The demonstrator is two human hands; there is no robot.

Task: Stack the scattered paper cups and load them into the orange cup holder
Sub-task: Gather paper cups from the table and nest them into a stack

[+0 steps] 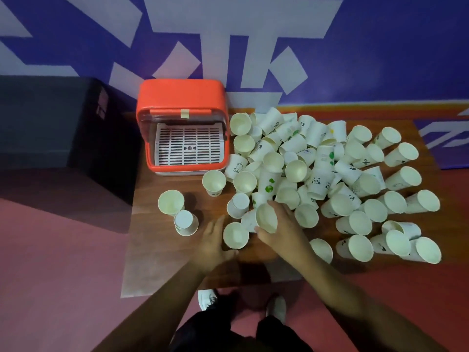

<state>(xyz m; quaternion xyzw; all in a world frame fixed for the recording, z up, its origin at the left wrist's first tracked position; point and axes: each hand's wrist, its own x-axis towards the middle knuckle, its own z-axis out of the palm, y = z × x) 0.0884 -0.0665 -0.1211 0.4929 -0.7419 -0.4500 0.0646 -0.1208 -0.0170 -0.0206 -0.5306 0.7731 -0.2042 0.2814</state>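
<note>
The right hand (pixel 279 231) grips a tilted paper cup (pixel 266 219) at the near edge of the cup pile (pixel 317 161). The left hand (pixel 212 243) lies against an upright cup (pixel 236 236) just beside it (whether it grips cannot be told). The orange cup holder (pixel 181 97) stands well beyond both.

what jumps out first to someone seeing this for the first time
The big heap of white paper cups covers the right of the wooden table, most of them lying on their sides. Next comes the orange cup holder at the table's back left, lid up, its white slotted tray showing no cups. Near the front, the right hand grips a tilted cup while the left hand reaches beside an upright cup.
</note>
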